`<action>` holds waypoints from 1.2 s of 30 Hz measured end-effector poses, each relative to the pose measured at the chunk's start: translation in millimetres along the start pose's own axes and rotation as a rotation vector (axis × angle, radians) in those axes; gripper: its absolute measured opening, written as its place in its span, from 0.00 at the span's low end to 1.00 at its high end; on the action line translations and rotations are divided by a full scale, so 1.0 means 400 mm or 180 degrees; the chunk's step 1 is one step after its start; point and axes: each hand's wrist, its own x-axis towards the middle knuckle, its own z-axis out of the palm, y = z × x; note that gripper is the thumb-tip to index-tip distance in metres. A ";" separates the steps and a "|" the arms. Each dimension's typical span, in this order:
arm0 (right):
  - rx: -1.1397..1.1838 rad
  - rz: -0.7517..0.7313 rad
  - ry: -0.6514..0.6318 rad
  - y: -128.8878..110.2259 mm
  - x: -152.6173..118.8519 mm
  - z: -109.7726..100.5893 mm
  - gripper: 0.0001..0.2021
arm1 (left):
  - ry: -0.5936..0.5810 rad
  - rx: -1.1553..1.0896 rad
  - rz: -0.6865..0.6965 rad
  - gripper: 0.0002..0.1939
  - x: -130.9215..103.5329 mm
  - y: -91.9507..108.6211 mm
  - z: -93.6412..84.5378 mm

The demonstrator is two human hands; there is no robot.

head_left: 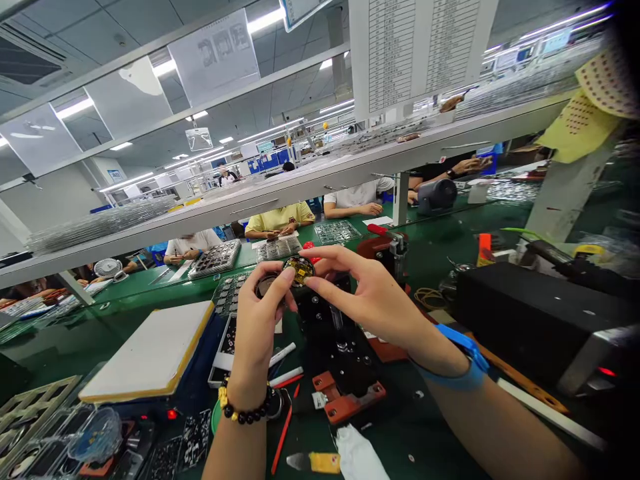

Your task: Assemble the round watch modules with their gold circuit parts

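Observation:
A small round electronic module (301, 271), dark with yellow parts on its face, is held up in front of me between both hands. My left hand (257, 310) pinches its left edge with the thumb and also has a dark, round-edged piece (265, 285) in its fingers. From the other side, the thumb and forefinger of my right hand (367, 293) close on the module's right edge. Just beyond and below the hands stands a black fixture (340, 353) with a red-brown base block (345, 397) and a red-handled clamp (377, 230).
A white-topped box (150, 350) stands left, beside a tray of small parts (227, 340). At right is a black box (540, 313). Red pen (286, 430), yellow-handled blade (315, 461) and white cloth (359, 453) lie near. A shelf (300, 190) crosses overhead; co-workers sit opposite.

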 end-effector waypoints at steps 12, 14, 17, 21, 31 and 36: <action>-0.0336 -0.0162 0.0306 -0.003 0.003 -0.001 0.11 | 0.0297 0.0321 0.0382 0.16 0.004 -0.022 -0.009; -0.0306 -0.0151 0.0331 -0.004 0.004 -0.002 0.11 | 0.0333 0.0475 0.0468 0.16 0.002 -0.023 -0.007; -0.0319 -0.0175 0.0331 -0.003 0.004 -0.002 0.10 | 0.0381 0.0731 0.0604 0.15 -0.005 -0.020 -0.003; -0.0312 -0.0181 0.0349 0.000 0.003 -0.003 0.10 | 0.0452 0.0996 0.0846 0.12 -0.015 -0.015 0.003; -0.0375 -0.0166 0.0420 -0.002 0.004 -0.008 0.07 | 0.0472 0.1536 0.1440 0.06 -0.017 -0.015 0.017; -0.0360 -0.0145 0.0448 0.000 0.006 -0.009 0.06 | 0.0439 0.1585 0.1581 0.04 -0.019 -0.017 0.019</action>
